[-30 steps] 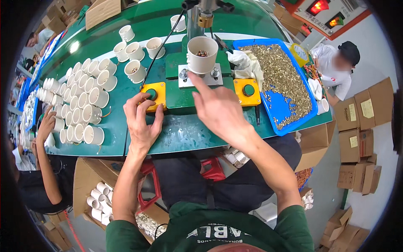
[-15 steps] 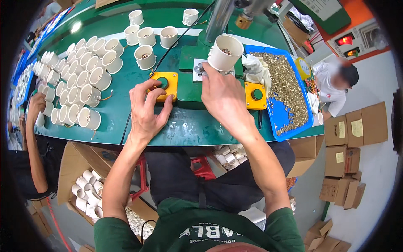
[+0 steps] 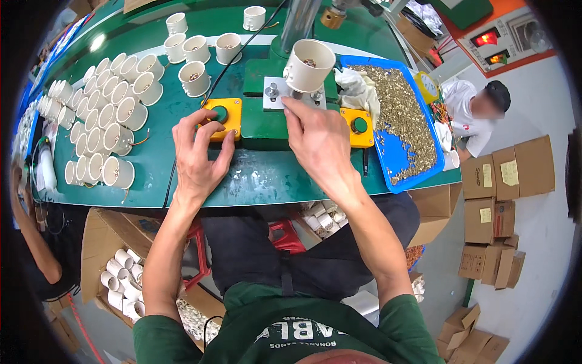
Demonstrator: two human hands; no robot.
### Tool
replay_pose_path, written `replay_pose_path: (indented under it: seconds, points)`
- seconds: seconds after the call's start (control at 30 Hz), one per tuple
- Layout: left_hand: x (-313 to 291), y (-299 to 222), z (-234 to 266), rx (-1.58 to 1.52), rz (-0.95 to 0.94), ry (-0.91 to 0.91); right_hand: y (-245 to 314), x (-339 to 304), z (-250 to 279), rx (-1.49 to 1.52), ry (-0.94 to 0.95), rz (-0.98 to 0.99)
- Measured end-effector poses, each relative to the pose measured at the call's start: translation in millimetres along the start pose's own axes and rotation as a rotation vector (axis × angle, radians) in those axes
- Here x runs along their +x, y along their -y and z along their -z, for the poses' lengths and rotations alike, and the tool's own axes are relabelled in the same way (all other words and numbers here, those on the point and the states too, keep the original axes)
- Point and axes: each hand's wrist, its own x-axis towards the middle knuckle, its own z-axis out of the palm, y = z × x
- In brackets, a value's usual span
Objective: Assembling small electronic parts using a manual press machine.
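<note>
My left hand rests with bent, spread fingers at the yellow button box, fingertips beside its green button. It holds nothing. My right hand is at the front of the green press base. Its index finger and thumb stand apart, the index fingertip at the metal plate, close to a bolt; the other fingers are partly hidden. Above that plate, a white ceramic cup with small metal bits inside sits upright. A second yellow button box lies right of my right hand.
Rows of white cups stand at left. A blue tray of small brassy parts and a white cloth lie at right. A black cable crosses the table. Co-workers are at both sides; a carton of cups stands below.
My right index finger has drawn back from the bolt, which now shows uncovered. My left hand stays at its button box. The left co-worker's hand has moved down, away from the cups.
</note>
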Motion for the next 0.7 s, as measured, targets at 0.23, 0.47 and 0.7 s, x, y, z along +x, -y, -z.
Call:
replay_pose_path:
  seconds: [0.23, 0.47, 0.7]
  points:
    - [1, -1, 0, 0.001, 0.007, 0.003, -16, 1, -4, 0.076, -0.105, 0.115]
    - [1, -1, 0, 0.019, -0.025, 0.000, -27, -1, -5, 0.096, -0.137, 0.145]
    - [0, -4, 2, 0.029, 0.000, 0.025, -33, -5, 1, 0.112, -0.105, 0.158]
